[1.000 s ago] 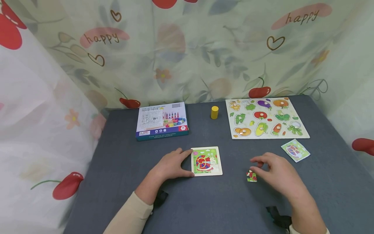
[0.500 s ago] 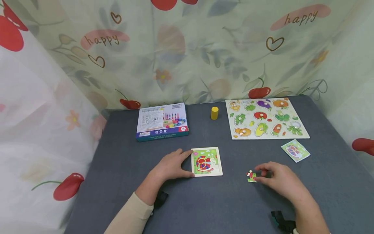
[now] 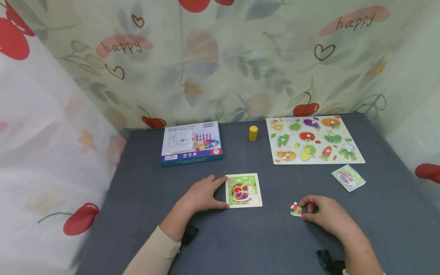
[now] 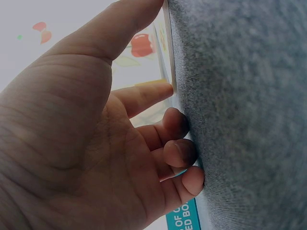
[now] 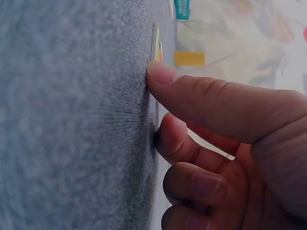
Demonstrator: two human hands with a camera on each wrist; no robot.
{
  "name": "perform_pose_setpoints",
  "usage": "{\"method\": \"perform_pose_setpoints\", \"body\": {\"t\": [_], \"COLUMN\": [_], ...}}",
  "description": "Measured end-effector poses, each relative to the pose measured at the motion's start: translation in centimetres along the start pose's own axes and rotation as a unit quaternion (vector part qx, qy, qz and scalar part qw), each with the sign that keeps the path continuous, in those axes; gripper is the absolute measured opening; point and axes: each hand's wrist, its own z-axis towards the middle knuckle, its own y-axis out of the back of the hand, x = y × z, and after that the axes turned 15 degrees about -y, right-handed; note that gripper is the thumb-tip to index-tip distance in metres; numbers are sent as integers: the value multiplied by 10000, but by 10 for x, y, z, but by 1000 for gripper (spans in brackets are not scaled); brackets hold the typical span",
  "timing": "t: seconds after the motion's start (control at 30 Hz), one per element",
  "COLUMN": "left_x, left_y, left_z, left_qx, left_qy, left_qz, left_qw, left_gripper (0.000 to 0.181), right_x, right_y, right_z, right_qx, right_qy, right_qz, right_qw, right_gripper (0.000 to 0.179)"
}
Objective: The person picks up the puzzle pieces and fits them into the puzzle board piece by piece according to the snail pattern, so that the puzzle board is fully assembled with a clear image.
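In the head view my left hand spans the left side of a small square puzzle board with a pale frame and a red and blue snail picture. Thumb and index finger hold it at its two left corners. The other fingers of that hand rest curled on the table in the left wrist view. To the right, my right hand pinches a small red and green jigsaw piece at its right edge with thumb and index finger. The piece lies flat on the table, and its edge shows past the thumb in the right wrist view.
A boxed bead set lies at the back left, and a yellow cylinder stands beside it. At the back right is a vegetable peg board. A small picture card lies in front of it on the grey table.
My right hand has come down and back beside the jigsaw piece, and its thumb and index finger have closed on the right edge. The left hand and the puzzle board have stayed put.
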Motion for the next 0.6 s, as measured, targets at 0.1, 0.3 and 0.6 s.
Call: {"method": "perform_pose_setpoints", "body": {"t": [0.1, 0.3, 0.6], "left_x": [0, -1, -1], "left_y": [0, 2, 2], "left_z": [0, -1, 0], "left_qx": [0, 20, 17], "left_qy": [-2, -6, 35], "left_qz": [3, -23, 1], "left_qw": [10000, 10000, 10000], "left_gripper": [97, 97, 97], "right_x": [-1, 0, 7], "right_y": [-1, 2, 16], "right_z": [-1, -2, -10], "right_qx": [-30, -120, -542], "right_qy": [106, 119, 197], "right_qz": [23, 16, 101], "right_qw": [9999, 9999, 9983], "right_gripper": [24, 22, 27]}}
